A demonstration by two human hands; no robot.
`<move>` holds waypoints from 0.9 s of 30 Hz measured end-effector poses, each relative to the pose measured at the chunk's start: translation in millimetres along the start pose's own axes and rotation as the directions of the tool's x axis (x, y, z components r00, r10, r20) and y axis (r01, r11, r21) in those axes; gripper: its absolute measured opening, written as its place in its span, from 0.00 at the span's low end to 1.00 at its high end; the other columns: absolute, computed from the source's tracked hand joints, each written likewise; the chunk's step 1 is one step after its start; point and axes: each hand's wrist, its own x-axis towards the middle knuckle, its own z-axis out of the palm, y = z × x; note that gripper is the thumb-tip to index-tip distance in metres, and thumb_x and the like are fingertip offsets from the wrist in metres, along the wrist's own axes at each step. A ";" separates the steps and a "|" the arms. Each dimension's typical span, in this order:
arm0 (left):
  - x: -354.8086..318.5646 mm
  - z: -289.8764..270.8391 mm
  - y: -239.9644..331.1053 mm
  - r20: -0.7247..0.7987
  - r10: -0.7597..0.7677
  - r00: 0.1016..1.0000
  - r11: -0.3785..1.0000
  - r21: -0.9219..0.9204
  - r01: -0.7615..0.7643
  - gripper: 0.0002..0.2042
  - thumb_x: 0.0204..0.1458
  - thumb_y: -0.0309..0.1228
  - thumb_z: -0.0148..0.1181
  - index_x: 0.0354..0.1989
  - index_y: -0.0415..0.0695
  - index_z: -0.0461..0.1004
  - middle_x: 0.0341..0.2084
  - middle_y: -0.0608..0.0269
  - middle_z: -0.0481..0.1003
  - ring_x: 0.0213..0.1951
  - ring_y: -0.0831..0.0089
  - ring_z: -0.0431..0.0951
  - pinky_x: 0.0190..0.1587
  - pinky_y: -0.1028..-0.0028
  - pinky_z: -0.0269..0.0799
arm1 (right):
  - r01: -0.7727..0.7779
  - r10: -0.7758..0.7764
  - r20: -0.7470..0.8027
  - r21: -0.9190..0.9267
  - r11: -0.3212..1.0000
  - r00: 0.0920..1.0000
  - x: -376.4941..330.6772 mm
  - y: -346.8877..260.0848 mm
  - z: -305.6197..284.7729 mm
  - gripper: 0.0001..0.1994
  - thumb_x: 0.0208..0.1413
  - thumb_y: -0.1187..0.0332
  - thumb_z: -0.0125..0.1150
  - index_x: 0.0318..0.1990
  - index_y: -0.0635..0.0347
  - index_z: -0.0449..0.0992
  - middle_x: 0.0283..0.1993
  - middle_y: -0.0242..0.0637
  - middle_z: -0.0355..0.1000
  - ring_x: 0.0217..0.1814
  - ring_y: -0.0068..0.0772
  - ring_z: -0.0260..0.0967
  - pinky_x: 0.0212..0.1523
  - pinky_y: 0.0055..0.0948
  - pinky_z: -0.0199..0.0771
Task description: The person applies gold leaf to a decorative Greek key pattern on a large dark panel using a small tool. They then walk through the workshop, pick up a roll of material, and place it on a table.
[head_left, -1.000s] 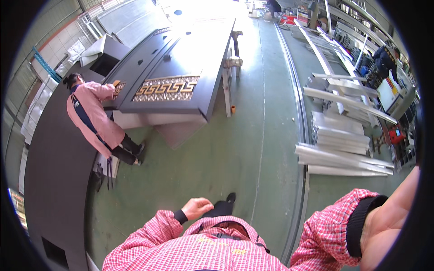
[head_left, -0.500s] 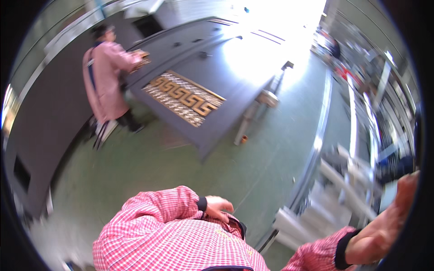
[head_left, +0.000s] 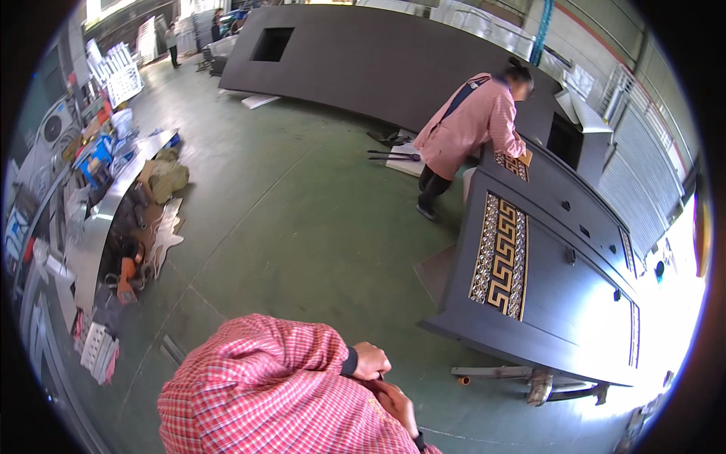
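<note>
My two hands meet low in front of my body, in red-and-white checked sleeves with dark cuffs. My left hand (head_left: pixel 370 361) has its fingers curled closed; a small dark bit shows at the fingertips, too small to name. Just below it and close against it is my right hand (head_left: pixel 398 405), its fingers bent in towards the left one and partly hidden by the sleeve. Away to the right, a large dark grey panel door (head_left: pixel 544 265) lies on a stand, with a gold-and-black key-pattern strip (head_left: pixel 505 257) across it.
A co-worker in a pink smock (head_left: pixel 473 117) bends over the far panel, touching its patterned strip. A long dark panel (head_left: pixel 340 68) spans the back. Along the left lie a metal sheet (head_left: pixel 102 227), an orange tool (head_left: pixel 127 280) and clutter. Green floor (head_left: pixel 287 250) lies between.
The view has swung left, so the panels now appear further right. My right hand has come in from far out on the right to meet my left, whose fingers have curled.
</note>
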 end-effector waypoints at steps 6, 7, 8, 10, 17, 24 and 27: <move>-36.7 19.1 9.5 -0.214 -0.240 0.947 0.962 0.078 0.262 0.05 0.42 0.33 0.51 0.25 0.48 0.72 0.25 0.65 0.73 0.35 0.64 0.74 0.30 0.62 0.71 | 0.173 -0.013 0.411 -0.355 0.919 0.911 29.6 18.7 25.6 0.11 0.50 0.74 0.44 0.37 0.70 0.70 0.40 0.57 0.68 0.42 0.57 0.66 0.43 0.43 0.66; -40.4 21.1 8.5 -0.258 -0.242 0.935 0.956 0.103 0.276 0.05 0.42 0.33 0.51 0.25 0.48 0.71 0.25 0.66 0.72 0.35 0.64 0.74 0.30 0.63 0.72 | 0.235 -0.058 0.475 -0.323 0.917 0.878 35.4 26.6 30.1 0.11 0.49 0.74 0.43 0.37 0.70 0.70 0.40 0.58 0.68 0.41 0.57 0.66 0.43 0.44 0.66; -46.6 19.0 9.4 -0.303 -0.243 0.922 0.950 0.117 0.289 0.05 0.42 0.33 0.51 0.25 0.48 0.70 0.25 0.67 0.71 0.34 0.66 0.73 0.30 0.64 0.72 | 0.293 -0.105 0.532 -0.283 0.913 0.840 42.4 35.3 35.9 0.11 0.49 0.74 0.43 0.37 0.70 0.69 0.40 0.59 0.68 0.41 0.58 0.65 0.43 0.45 0.65; -52.4 17.1 9.6 -0.339 -0.258 0.905 0.947 0.099 0.307 0.05 0.42 0.33 0.51 0.26 0.48 0.71 0.25 0.68 0.72 0.34 0.66 0.73 0.30 0.64 0.72 | 0.254 0.052 0.693 -0.332 0.909 0.719 57.0 42.3 40.9 0.14 0.50 0.70 0.46 0.43 0.67 0.69 0.44 0.56 0.67 0.45 0.54 0.65 0.47 0.43 0.63; -49.5 0.1 -11.3 -0.393 -0.108 0.913 0.983 0.097 0.158 0.06 0.42 0.33 0.52 0.28 0.46 0.71 0.27 0.66 0.71 0.35 0.66 0.73 0.33 0.65 0.72 | 0.612 -0.061 0.771 -0.452 0.649 0.634 87.1 99.0 58.7 0.20 0.54 0.65 0.43 0.55 0.56 0.63 0.58 0.45 0.59 0.61 0.37 0.55 0.60 0.31 0.51; -61.1 -13.8 -48.2 -0.421 -0.119 0.899 0.987 0.049 0.154 0.06 0.41 0.31 0.52 0.28 0.46 0.71 0.27 0.65 0.71 0.35 0.65 0.73 0.34 0.65 0.71 | 0.270 0.262 0.735 -0.519 0.811 0.625 129.8 77.5 79.5 0.16 0.59 0.68 0.40 0.55 0.50 0.63 0.57 0.38 0.61 0.58 0.30 0.56 0.57 0.26 0.53; -70.6 -20.8 -63.4 -0.430 -0.147 0.891 0.984 0.031 0.177 0.07 0.41 0.31 0.53 0.30 0.45 0.72 0.28 0.65 0.71 0.35 0.65 0.73 0.34 0.65 0.71 | 0.397 0.274 0.798 -0.526 0.752 0.537 150.8 66.2 95.4 0.16 0.59 0.66 0.40 0.55 0.50 0.63 0.56 0.37 0.61 0.58 0.30 0.56 0.57 0.27 0.52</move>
